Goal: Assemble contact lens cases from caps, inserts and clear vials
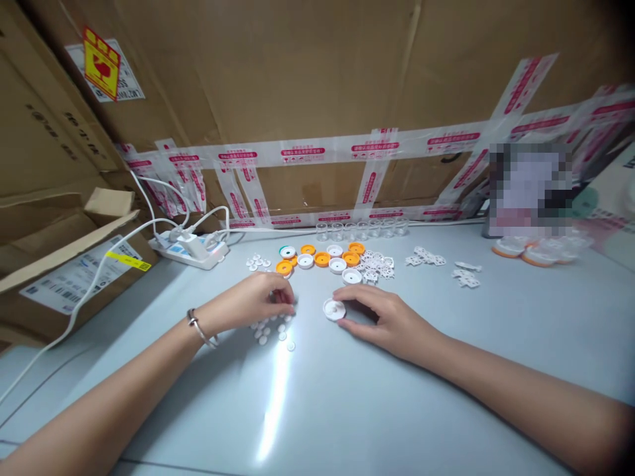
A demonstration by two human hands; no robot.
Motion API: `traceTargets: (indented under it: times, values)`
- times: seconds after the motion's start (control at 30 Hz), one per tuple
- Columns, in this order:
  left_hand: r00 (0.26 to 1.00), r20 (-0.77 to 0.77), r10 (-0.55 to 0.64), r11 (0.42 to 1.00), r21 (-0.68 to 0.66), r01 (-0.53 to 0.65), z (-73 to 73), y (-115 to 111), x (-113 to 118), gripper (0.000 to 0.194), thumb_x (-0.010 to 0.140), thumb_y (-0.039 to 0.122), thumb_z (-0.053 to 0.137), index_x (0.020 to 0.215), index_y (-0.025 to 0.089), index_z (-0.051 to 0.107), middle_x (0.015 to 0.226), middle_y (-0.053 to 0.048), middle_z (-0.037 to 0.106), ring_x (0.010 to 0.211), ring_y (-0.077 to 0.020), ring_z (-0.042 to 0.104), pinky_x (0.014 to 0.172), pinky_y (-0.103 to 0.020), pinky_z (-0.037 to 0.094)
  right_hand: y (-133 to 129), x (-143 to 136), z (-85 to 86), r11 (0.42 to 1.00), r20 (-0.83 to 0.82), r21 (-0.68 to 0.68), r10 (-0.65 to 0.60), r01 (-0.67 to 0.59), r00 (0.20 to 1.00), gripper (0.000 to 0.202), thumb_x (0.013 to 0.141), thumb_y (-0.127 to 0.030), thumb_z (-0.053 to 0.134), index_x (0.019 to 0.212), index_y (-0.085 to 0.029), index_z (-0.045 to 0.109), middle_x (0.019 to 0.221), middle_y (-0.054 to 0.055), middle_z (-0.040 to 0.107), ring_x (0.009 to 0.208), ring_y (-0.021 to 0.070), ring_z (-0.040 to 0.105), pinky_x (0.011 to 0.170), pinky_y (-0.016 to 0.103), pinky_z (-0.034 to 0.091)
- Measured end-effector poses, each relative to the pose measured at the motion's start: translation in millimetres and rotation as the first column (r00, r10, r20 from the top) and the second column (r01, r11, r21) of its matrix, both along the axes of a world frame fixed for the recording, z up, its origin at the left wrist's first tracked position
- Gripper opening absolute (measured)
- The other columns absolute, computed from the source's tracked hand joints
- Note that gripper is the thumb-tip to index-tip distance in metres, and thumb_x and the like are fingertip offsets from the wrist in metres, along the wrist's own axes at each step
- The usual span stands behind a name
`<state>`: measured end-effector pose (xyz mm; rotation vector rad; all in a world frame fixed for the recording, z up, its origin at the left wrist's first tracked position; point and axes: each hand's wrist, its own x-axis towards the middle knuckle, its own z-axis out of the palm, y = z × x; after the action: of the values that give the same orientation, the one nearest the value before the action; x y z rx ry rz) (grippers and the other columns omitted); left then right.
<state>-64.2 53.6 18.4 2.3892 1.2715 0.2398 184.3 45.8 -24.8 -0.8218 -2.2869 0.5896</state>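
Observation:
My right hand [381, 317] grips a round white plastic base [329, 315] by its edge, thumb on the near side and fingers on the far side. A small raised white part shows in the middle of that base. My left hand [270, 296], with a bracelet at the wrist, has thumb and fingertips pinched together; what is between them is too small to make out. Below it lie several small white round pieces [282, 336]. Farther back are orange round bases [322, 259], white ones [338, 265], and a pile of white lattice-shaped pieces [380, 266].
Clear cups [350, 231] stand in a row along the back. More small white pieces [255, 261] lie at back left, near a power strip [191, 251] with cables. An open carton [64, 264] is at left; clear-domed orange pieces [550, 251] are at right. A large taped carton [307, 73] walls the back.

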Motion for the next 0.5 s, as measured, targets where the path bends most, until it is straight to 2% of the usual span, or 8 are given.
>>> traceTargets:
  times: [0.17, 0.33, 0.43, 0.5]
  values:
    - [0.997, -0.041, 0.068, 0.997, 0.023, -0.067, -2.0, -6, 6, 0.01, 0.075, 0.023, 0.058, 0.077, 0.016, 0.064, 0.071, -0.002, 0.066, 0.063, -0.0128, 0.058, 0.058, -0.021, 0.043, -1, -1, 2.6, 1.0, -0.013, 0.01, -0.029, 0.03, 0.999, 0.021, 0.08, -0.023, 0.055, 0.101, -0.022, 0.058, 0.101, 0.006, 0.065, 0.094, 0.0184, 0.06, 0.083, 0.032, 0.048]
    - [0.986, -0.156, 0.06, 0.982, 0.185, -0.03, -3.0, -14, 9, 0.013, 0.071, 0.012, 0.053, 0.073, 0.016, 0.065, 0.071, -0.004, 0.065, 0.066, -0.0164, 0.059, 0.063, -0.025, 0.044, -4, 0, 4.8, 0.994, -0.082, 0.032, -0.1, 0.103, 0.992, 0.02, 0.081, -0.026, 0.054, 0.099, -0.022, 0.059, 0.1, 0.006, 0.066, 0.093, 0.0191, 0.062, 0.083, 0.033, 0.049]
    - [0.985, -0.151, 0.079, 0.968, 0.25, -0.039, -4.6, -21, 15, 0.018, 0.069, 0.005, 0.049, 0.074, 0.015, 0.064, 0.074, -0.006, 0.064, 0.067, -0.0171, 0.058, 0.063, -0.027, 0.044, -8, 1, 8.6, 0.987, -0.148, 0.053, -0.144, 0.153, 0.978, 0.019, 0.081, -0.025, 0.053, 0.098, -0.022, 0.06, 0.099, 0.005, 0.066, 0.094, 0.019, 0.062, 0.085, 0.033, 0.048]
    - [0.994, -0.087, 0.071, 0.968, 0.247, -0.047, -3.0, -28, 21, 0.018, 0.069, 0.005, 0.051, 0.077, 0.015, 0.064, 0.074, -0.004, 0.063, 0.068, -0.0154, 0.058, 0.063, -0.025, 0.045, -12, 1, 12.2, 0.983, -0.193, 0.077, -0.152, 0.169, 0.969, 0.016, 0.081, -0.022, 0.054, 0.096, -0.022, 0.061, 0.096, 0.005, 0.067, 0.091, 0.0181, 0.062, 0.084, 0.033, 0.048]
